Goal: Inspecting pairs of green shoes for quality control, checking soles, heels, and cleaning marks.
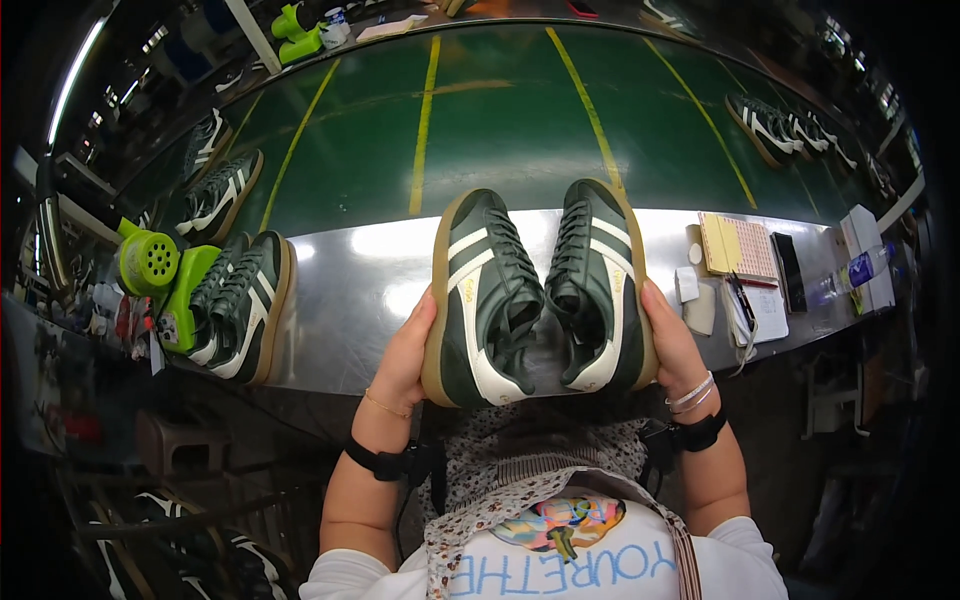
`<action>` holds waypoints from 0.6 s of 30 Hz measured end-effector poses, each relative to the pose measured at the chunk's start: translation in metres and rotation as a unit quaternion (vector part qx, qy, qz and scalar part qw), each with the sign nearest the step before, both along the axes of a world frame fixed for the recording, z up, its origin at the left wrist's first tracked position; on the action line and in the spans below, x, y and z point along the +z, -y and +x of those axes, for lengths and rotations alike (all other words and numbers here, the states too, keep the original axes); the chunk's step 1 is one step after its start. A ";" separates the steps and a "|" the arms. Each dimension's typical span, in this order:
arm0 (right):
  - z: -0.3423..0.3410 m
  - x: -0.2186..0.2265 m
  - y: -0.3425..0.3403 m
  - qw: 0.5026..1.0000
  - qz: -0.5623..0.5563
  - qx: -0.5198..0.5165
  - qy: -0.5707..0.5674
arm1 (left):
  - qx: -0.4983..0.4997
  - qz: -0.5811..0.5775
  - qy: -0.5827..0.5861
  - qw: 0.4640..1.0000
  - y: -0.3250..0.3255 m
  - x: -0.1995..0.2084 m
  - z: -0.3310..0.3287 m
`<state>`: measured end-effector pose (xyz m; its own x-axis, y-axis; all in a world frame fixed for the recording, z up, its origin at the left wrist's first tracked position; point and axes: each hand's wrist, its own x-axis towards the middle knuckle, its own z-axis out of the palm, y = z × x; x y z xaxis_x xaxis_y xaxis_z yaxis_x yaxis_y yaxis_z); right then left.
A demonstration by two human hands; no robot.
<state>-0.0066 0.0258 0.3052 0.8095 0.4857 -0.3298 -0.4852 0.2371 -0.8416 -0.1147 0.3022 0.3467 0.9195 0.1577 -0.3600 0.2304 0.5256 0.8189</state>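
- Holding a pair of shoes up side by side, the left hand [405, 355] cups the outer side of the left shoe [480, 300], fingers curled round the sole edge and closed on it.
- The right hand [672, 345] grips the outer side of the right shoe [598, 285] the same way, thumb along the sole.
- Both shoes sit above the near edge of a shiny metal table [360, 290]; their inner sides are close together, nearly touching at the laces.
- Bare metal lies to the left of the shoes; further left another pair of shoes [240, 305] rests by a green tool [160, 275].
- Notebooks [738, 248] lie to the right.
- A green conveyor belt [500, 120] runs beyond the table.
- Each shoe is dark green with white stripes, white heel and tan sole.
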 end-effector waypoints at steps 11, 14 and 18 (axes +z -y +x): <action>-0.012 0.020 -0.032 0.913 0.321 -0.092 -0.236 | 0.053 -0.361 0.050 0.930 0.042 0.002 0.033; -0.015 0.030 -0.039 0.916 0.323 -0.084 -0.222 | 0.064 -0.334 0.039 0.939 0.050 0.002 0.036; -0.017 0.036 -0.042 0.917 0.338 -0.062 -0.202 | 0.028 -0.329 0.048 0.943 0.054 0.000 0.038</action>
